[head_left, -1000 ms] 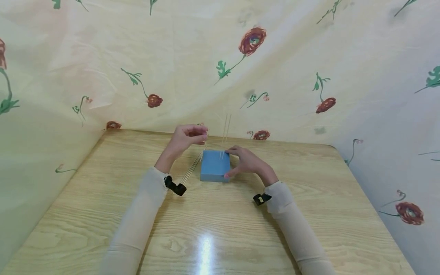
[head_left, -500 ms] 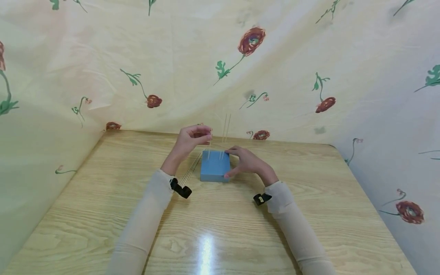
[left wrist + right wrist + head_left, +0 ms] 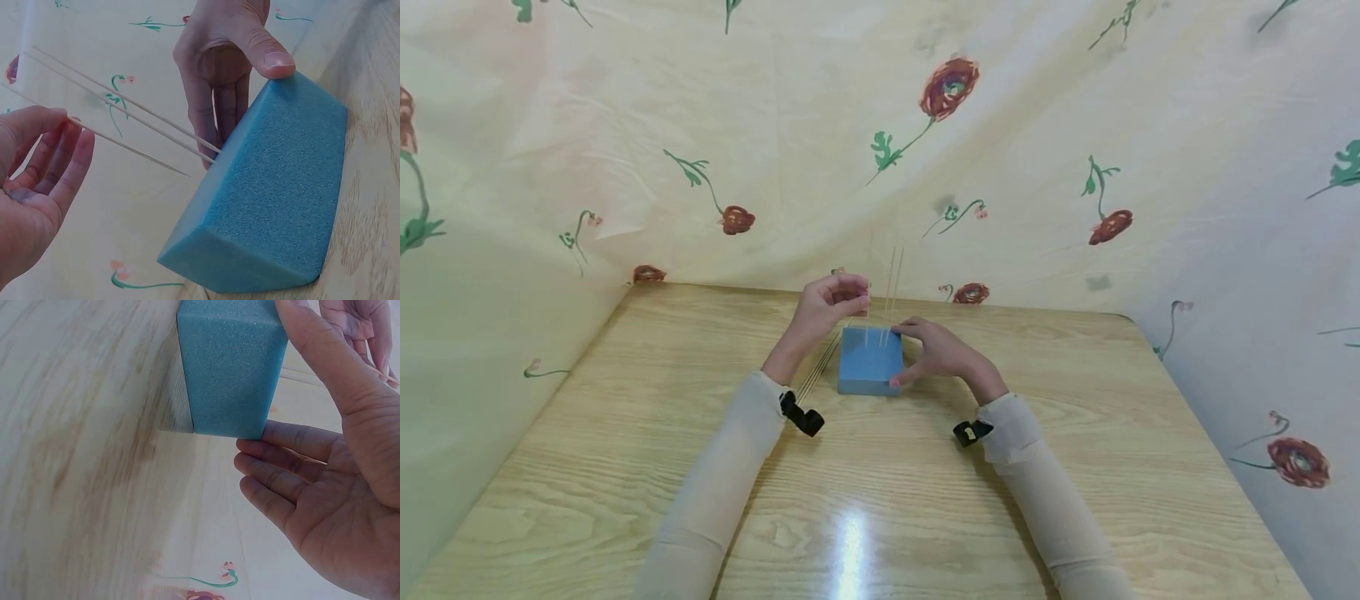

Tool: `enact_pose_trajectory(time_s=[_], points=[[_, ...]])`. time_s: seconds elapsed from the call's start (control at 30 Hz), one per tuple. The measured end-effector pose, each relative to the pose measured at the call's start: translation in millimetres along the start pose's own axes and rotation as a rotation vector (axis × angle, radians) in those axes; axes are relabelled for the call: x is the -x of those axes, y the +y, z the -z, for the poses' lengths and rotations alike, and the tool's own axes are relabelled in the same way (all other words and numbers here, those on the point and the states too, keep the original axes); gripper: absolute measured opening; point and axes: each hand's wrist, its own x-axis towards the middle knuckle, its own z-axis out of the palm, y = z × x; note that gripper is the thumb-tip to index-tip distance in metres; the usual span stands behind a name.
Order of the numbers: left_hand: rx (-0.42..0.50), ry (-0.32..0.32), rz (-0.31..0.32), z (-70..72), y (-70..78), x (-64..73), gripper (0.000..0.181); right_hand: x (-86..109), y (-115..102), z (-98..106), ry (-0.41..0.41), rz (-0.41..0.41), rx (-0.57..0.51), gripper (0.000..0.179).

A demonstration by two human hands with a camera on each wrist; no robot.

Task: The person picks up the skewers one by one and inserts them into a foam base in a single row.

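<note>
A blue foam block (image 3: 868, 365) lies on the wooden table. Two thin wooden skewers (image 3: 125, 110) stand upright in its top, side by side toward the back. My left hand (image 3: 831, 307) pinches another skewer (image 3: 134, 150) between thumb and fingertips, its pointed end down, close over the top of the block and to the left of the standing pair. My right hand (image 3: 943, 350) holds the block at its right side, thumb at the near corner and fingers at the far one. In the right wrist view, the fingertips (image 3: 250, 447) meet the block's edge.
Several loose skewers (image 3: 817, 372) lie on the table left of the block, partly behind the left wrist. The table (image 3: 880, 467) ends at a flowered cloth (image 3: 820, 150) at the back and on both sides. Each wrist wears a black strap with a camera.
My left hand has moved right with its skewer, from beside the block to over its top, nearer the two standing skewers. The right hand and the block have stayed put.
</note>
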Motion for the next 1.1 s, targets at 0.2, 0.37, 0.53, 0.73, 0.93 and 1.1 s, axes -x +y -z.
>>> enact_pose_trajectory(time_s=[0.2,0.37,0.53,0.73,0.93,1.1], points=[[0.012,0.012,-0.017,-1.4,-3.2,-0.4,0.019,0.8,-1.3,1.0,-0.001,-0.006,-0.001,0.103],[0.001,0.010,-0.024,-2.6,-3.2,0.1,0.019,0.4,-1.2,0.9,-0.002,-0.015,-0.002,0.103],[-0.016,0.013,-0.029,-4.9,-2.6,0.9,0.021,0.1,-0.8,1.0,-0.002,0.001,0.001,0.103],[-0.013,0.013,-0.030,-7.0,-4.3,1.0,0.020,0.5,-0.5,1.0,-0.002,0.000,-0.007,0.103],[-0.002,0.020,-0.035,-8.7,-6.6,0.7,0.020,-0.6,0.8,0.1,0.001,-0.006,-0.012,0.102],[-0.003,0.024,-0.050,-10.0,-8.1,0.0,0.020,-0.8,0.8,0.1,0.001,-0.010,-0.017,0.102]])
